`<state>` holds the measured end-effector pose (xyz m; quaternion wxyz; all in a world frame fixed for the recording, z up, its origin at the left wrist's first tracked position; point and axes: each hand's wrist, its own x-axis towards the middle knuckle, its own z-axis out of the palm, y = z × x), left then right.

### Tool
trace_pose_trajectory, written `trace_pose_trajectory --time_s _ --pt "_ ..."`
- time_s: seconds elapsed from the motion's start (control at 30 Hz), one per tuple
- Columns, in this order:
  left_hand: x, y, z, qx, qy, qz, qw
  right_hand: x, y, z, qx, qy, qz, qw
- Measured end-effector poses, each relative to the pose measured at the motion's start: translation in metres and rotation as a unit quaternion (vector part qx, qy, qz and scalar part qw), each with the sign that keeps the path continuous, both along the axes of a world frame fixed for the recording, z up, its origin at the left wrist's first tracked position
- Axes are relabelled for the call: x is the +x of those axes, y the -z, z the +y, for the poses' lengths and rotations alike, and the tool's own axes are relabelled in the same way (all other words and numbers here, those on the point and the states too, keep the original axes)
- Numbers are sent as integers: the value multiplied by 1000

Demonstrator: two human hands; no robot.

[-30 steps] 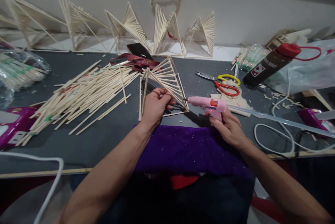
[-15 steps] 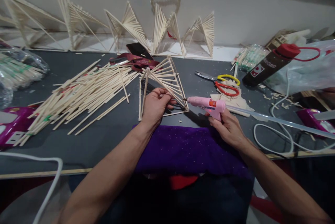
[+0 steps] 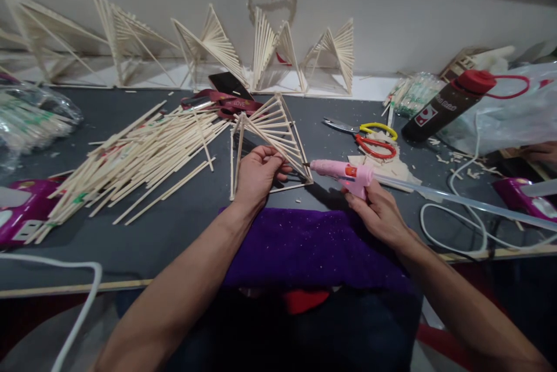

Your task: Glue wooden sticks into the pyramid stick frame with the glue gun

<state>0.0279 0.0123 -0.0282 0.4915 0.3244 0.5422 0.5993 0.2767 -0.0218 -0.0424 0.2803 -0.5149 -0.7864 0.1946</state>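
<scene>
A pink hot glue gun point(image 3: 342, 170) is in my right hand point(image 3: 379, 209), whose fingers wrap its handle. Its nozzle points left, at or very near the right side of a twisted frame of thin wooden sticks point(image 3: 237, 157); whether it touches I cannot tell. A long clear glue stick point(image 3: 439, 195) runs out of the gun's back to the right. My left hand point(image 3: 256, 177) pinches one of the frame's slanted sticks near its right end. The frame stands on the grey table, its near edge just beyond a purple cloth point(image 3: 313, 244).
Loose wooden sticks point(image 3: 152, 157) lie in a pile on the left. Scissors point(image 3: 369, 135) and a dark bottle point(image 3: 448, 108) are at the right, near a white cable point(image 3: 455, 186). Several finished stick frames point(image 3: 278, 53) line the wall. Another person's hand point(image 3: 542, 152) shows at the far right.
The view has shifted very slightly. Both hands, the glue gun and the stick frame keep nearly the same positions. The other person's hand at the far right shows more.
</scene>
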Motion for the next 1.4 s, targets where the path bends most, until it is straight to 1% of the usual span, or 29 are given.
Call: trace_pose_trajectory --time_s 0.23,0.4,0.53,0.6,0.67,0.73,0.8,0.97,1.13,1.23,1.4 --pt "0 -1 -1 -2 0 -6 1000 0 -1 -1 31 -7 7 999" --pt "0 -1 1 -1 8 -7 1000 1 0 0 36 -15 21 999" --pt "0 -1 1 -5 8 -1 1000 1 -1 0 3 -19 42 999" --pt "0 -2 0 -4 10 4 1000 0 -3 -2 -28 -7 86 996" --pt "0 -2 0 -4 10 8 1000 -3 -8 -4 -66 11 169 983" --pt "0 -3 0 -7 9 11 1000 -3 -13 -5 -103 28 260 960" --pt "0 -3 0 -10 7 15 1000 3 -19 -5 -132 44 315 939" --pt "1 -4 2 -12 7 22 1000 39 -28 0 -157 124 367 908" --pt "2 -5 4 -10 -6 31 999 70 -27 9 -171 151 394 890" --pt "2 -5 6 -2 -8 34 999 81 -19 12 -185 167 367 896" --pt "2 -5 5 -1 -15 44 999 93 -6 16 -166 162 243 942"
